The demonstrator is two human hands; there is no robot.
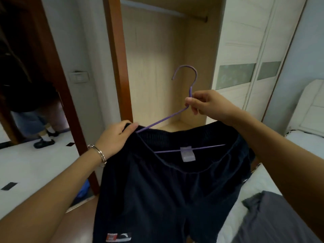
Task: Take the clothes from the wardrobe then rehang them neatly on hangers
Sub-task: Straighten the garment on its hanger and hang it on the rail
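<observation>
Dark shorts hang near and centre before the person, the waistband spread over a purple hanger whose bottom bar runs left to right inside the waistband. Right hand pinches the hanger neck just below the hook, thumb and fingers curled on the wire. Left hand grips the left end of the waistband, where the hanger's sloping arm enters the cloth. The hook stands upright, open end facing left. Open wardrobe lies straight ahead, far; its rail sits high, above and beyond both hands. Judgement: the right hand, carrying the hook, is nearer the rail; the lift goes up and away, hanger axis kept along the rail
</observation>
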